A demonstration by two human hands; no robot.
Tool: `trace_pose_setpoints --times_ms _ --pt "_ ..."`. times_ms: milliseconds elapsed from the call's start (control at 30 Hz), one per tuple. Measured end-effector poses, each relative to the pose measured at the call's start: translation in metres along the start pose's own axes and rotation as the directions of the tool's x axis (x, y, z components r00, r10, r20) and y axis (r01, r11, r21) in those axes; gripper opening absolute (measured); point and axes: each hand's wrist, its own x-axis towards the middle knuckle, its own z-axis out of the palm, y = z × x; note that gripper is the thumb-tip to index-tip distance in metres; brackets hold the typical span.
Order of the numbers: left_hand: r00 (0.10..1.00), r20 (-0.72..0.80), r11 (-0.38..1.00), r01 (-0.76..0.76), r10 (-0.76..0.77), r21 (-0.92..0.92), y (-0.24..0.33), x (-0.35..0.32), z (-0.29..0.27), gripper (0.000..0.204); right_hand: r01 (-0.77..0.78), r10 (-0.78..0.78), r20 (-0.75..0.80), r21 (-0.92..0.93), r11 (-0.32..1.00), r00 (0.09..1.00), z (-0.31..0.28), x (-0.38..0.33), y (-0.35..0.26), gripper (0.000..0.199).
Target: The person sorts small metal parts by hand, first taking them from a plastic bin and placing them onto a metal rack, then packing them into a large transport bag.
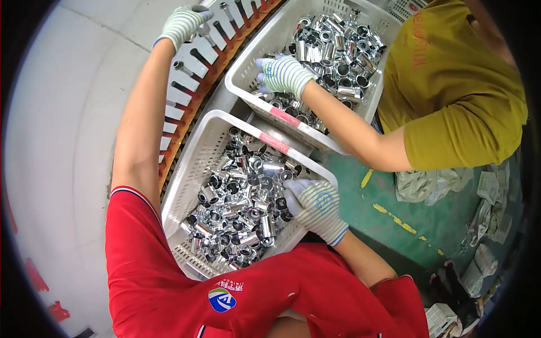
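Two white baskets of shiny metal sleeves, centre frame.
Right hand (315,205) closes on sleeves (239,211) in the lower basket (194,152); left hand (183,23), upper left, grips a conveyor peg (205,36); a co-worker's hand (283,75) digs in the upper basket (256,48).

Short tubes (242,208): bright polished metal, glossy, mirror-smooth. Near basket (186,169): white perforated plastic, matt. Gloves on left hand (183,22) and right hand (315,205): knitted cloth, striped, soft-ribbed. Floor (428,217): green paint, scuffed, dull.
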Motion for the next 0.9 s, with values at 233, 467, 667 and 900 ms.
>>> trace_pose_setpoints --times_ms 233,467,667,900 --pt "0.960 0.008 0.960 -0.280 0.280 0.024 0.014 -0.172 0.019 0.025 -0.024 0.024 0.004 0.031 0.999 1.000 -0.003 -0.007 -0.006 0.020" --pt "0.895 0.438 0.351 0.437 -0.082 -0.828 0.076 -0.365 0.043 0.042 0.075 -0.037 -0.191 0.195 0.978 0.981 -0.004 0.016 -0.019 0.073" --pt "0.871 0.483 0.242 0.490 -0.091 -0.838 0.068 -0.424 0.059 0.052 0.338 -0.330 -0.072 0.194 0.921 0.941 0.006 0.020 -0.048 0.065" --pt "0.918 0.397 -0.031 0.396 -0.013 -0.918 0.036 -0.468 0.084 0.082 -0.248 0.169 0.184 0.791 0.559 0.968 -0.003 0.000 -0.072 0.053"
